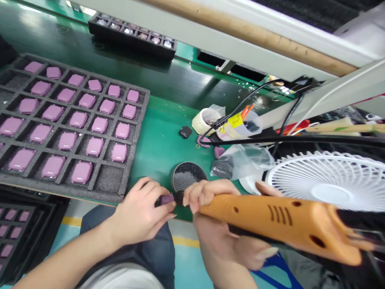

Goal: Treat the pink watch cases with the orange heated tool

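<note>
My left hand (144, 210) is closed around a small purple watch case (167, 198) at the front edge of the green bench, its fingers hiding part of it. My right hand (215, 212) grips an orange electric screwdriver (252, 214), held nearly level with its front end toward the watch case. Fingers cover the tip, so whether it touches the case I cannot tell. Just beyond both hands sits a round dish (189, 176) filled with tiny dark parts, probably screws. To the left, a grey foam tray (136, 138) holds many purple watch cases (82, 171), one per compartment.
A white fan (331, 192) stands at the right. Behind the dish are a cream tape roll (200, 122), a plastic cup (240, 126), a clear bag (246, 160) and a small black piece (185, 131). A black cable (300, 139) crosses above. More trays (33, 237) are stacked lower left.
</note>
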Motion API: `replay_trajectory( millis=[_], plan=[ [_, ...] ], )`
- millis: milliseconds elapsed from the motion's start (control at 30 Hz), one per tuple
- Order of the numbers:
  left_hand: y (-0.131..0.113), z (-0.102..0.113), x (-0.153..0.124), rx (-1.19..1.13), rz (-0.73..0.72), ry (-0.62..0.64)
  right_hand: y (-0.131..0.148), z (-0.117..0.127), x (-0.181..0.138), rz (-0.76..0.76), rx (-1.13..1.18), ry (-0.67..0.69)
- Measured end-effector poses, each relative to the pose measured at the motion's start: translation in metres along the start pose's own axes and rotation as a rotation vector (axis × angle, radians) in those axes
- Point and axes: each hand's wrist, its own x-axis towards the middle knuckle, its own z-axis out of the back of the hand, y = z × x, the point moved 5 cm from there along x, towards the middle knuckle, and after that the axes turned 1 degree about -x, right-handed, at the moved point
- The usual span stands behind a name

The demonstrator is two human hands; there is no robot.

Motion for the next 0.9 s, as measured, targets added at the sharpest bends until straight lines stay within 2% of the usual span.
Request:
replay_trajectory(
  millis=[100,267,433,700,900],
  plan=[
    [0.0,0.003,0.0,0.017,0.007,0.04,0.008,0.008,0.008,0.144,-0.002,-0.028],
    [-0.003,0.002,0.001,-0.039,-0.034,0.123,0.005,0.018,0.015,0.153,-0.006,-0.125],
    [0.001,0.0,0.001,0.066,0.049,0.026,0.002,0.014,0.014,0.147,0.0,-0.138],
    [-0.001,0.003,-0.001,-0.028,0.018,0.067,-0.004,0.015,0.011,0.131,0.028,-0.107],
    [0.001,-0.001,-0.004,0.025,0.0,0.032,-0.006,0.015,0.009,0.131,0.02,-0.093]
  ],
)
